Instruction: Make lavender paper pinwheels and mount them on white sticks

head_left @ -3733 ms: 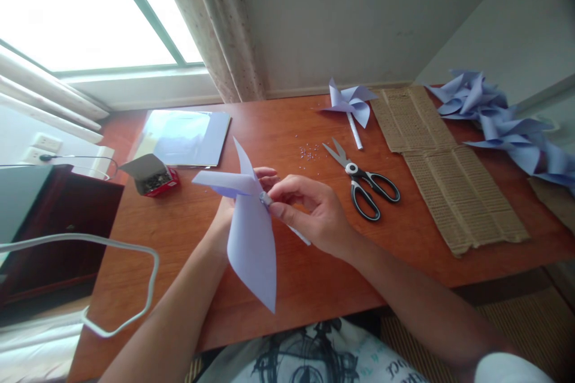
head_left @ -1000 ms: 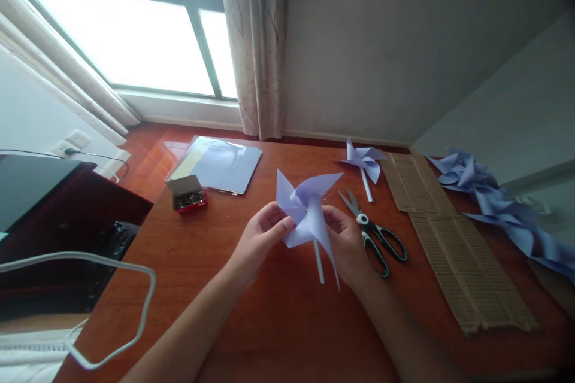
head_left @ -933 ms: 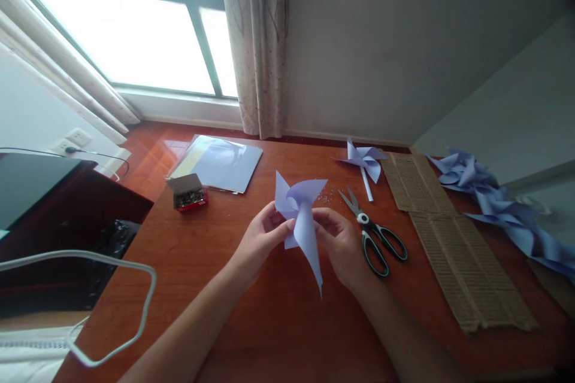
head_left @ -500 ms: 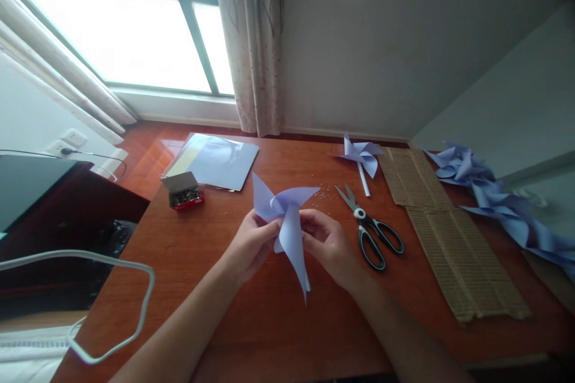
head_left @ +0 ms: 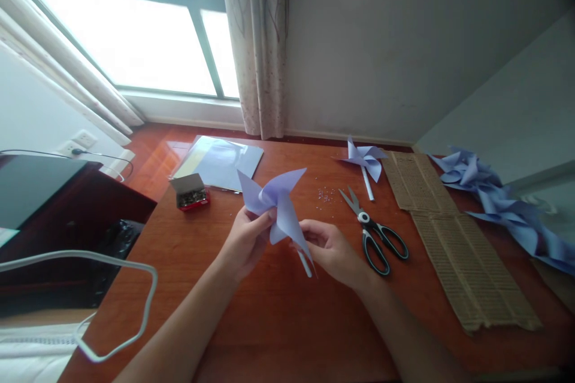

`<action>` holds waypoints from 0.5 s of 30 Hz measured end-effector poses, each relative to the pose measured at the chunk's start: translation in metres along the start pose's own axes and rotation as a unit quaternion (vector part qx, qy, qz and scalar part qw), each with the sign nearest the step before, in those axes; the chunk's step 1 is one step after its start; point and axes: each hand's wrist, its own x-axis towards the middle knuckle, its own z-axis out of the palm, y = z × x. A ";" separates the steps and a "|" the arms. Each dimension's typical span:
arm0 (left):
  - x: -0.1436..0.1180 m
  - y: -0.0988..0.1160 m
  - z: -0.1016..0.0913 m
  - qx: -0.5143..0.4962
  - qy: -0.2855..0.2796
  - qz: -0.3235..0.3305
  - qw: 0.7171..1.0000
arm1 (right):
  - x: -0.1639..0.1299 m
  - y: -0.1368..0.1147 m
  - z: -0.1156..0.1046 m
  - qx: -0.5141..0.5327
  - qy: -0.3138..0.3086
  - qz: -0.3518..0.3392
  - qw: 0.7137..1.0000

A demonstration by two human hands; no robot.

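A light purple paper pinwheel (head_left: pixel 283 206) is held up over the table, its white paper stick (head_left: pixel 305 264) slanting down to the right. My left hand (head_left: pixel 248 238) pinches it near the centre, thumb on the front. At the right blade, my right hand (head_left: pixel 327 250) has its fingers closed around the stick's upper part; the blade partly hides the fingertips. Black-handled scissors (head_left: pixel 372 228) lie with blades parted to the right of my right hand. Farther back rests another pinwheel (head_left: pixel 366 158) on a white stick.
Several purple pinwheels (head_left: pixel 498 197) are heaped at the right, beside flat corrugated cardboard (head_left: pixel 462 257). A small red box (head_left: pixel 193 194) of metal pins stands open at the left, before a clear folder of paper (head_left: pixel 224 158). Tiny scraps (head_left: pixel 326 194) lie near the scissors. A white cable (head_left: pixel 150 299) loops at the left edge.
The pinwheel has tilted and shifted slightly left, showing more of its stick. My right hand has slid down and away from its centre. The whole view has shifted a little.
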 end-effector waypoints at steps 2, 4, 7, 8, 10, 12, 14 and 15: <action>0.000 -0.001 0.001 0.006 -0.007 0.015 1.000 | 0.000 -0.002 0.000 0.007 0.001 0.002 1.000; 0.000 -0.001 0.002 0.014 -0.018 0.044 0.999 | 0.001 -0.004 -0.002 0.016 0.015 0.010 1.000; 0.001 -0.001 0.000 0.074 0.003 0.103 0.992 | 0.002 -0.004 -0.006 0.025 0.062 0.011 0.998; 0.001 0.000 -0.001 0.113 0.032 0.130 0.985 | 0.003 -0.004 -0.008 0.027 0.076 0.007 0.997; -0.001 0.002 -0.003 0.209 0.099 0.205 0.951 | 0.004 -0.003 -0.010 0.032 0.095 -0.002 0.995; -0.007 0.004 -0.003 0.307 0.121 0.298 0.895 | 0.005 -0.002 -0.010 0.042 0.106 -0.014 0.993; -0.014 0.005 -0.001 0.395 0.072 0.374 0.836 | 0.005 -0.001 -0.009 0.050 0.113 -0.028 0.992; -0.018 0.005 0.001 0.431 0.037 0.394 0.811 | 0.006 0.000 -0.008 0.053 0.112 -0.035 0.992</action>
